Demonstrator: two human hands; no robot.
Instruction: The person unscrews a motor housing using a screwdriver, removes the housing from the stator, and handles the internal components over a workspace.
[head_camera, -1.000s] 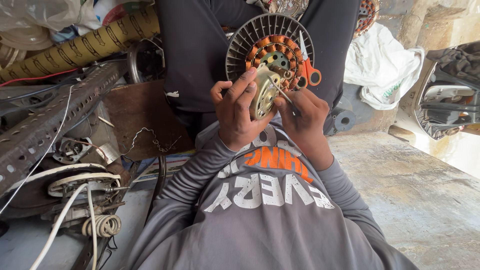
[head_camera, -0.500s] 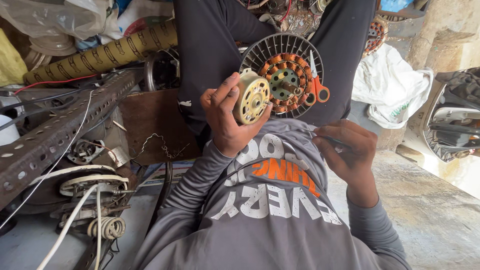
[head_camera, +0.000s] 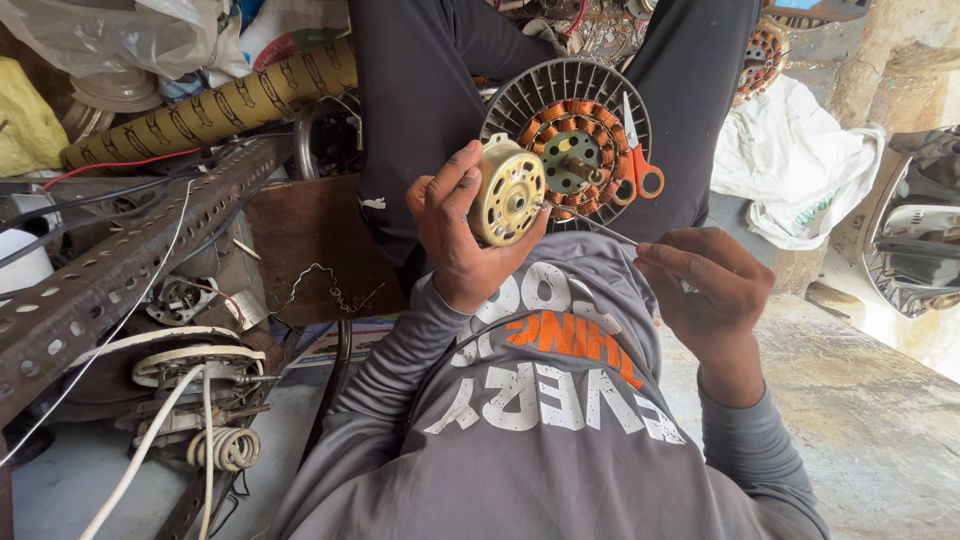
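My left hand (head_camera: 455, 235) grips a small round cream-coloured motor (head_camera: 508, 203), its perforated face turned toward me. My right hand (head_camera: 705, 290) pinches a thin metal rod (head_camera: 590, 223) whose tip reaches the motor's face. Behind the motor, on my lap, lies a grey finned fan rotor with orange copper windings (head_camera: 570, 125). Orange-handled scissors (head_camera: 638, 165) rest on that rotor's right side.
A perforated rusty steel angle bar (head_camera: 130, 265) runs along the left. Beneath it lie a motor part with white wires (head_camera: 185, 375). A patterned cardboard tube (head_camera: 215, 105) and plastic bags lie at the top left. White cloth (head_camera: 790, 155) and a concrete slab (head_camera: 880, 410) are on the right.
My right hand has pulled away from the motor to the right, drawing the thin rod out. My left hand has turned the motor's face toward me and holds it alone.
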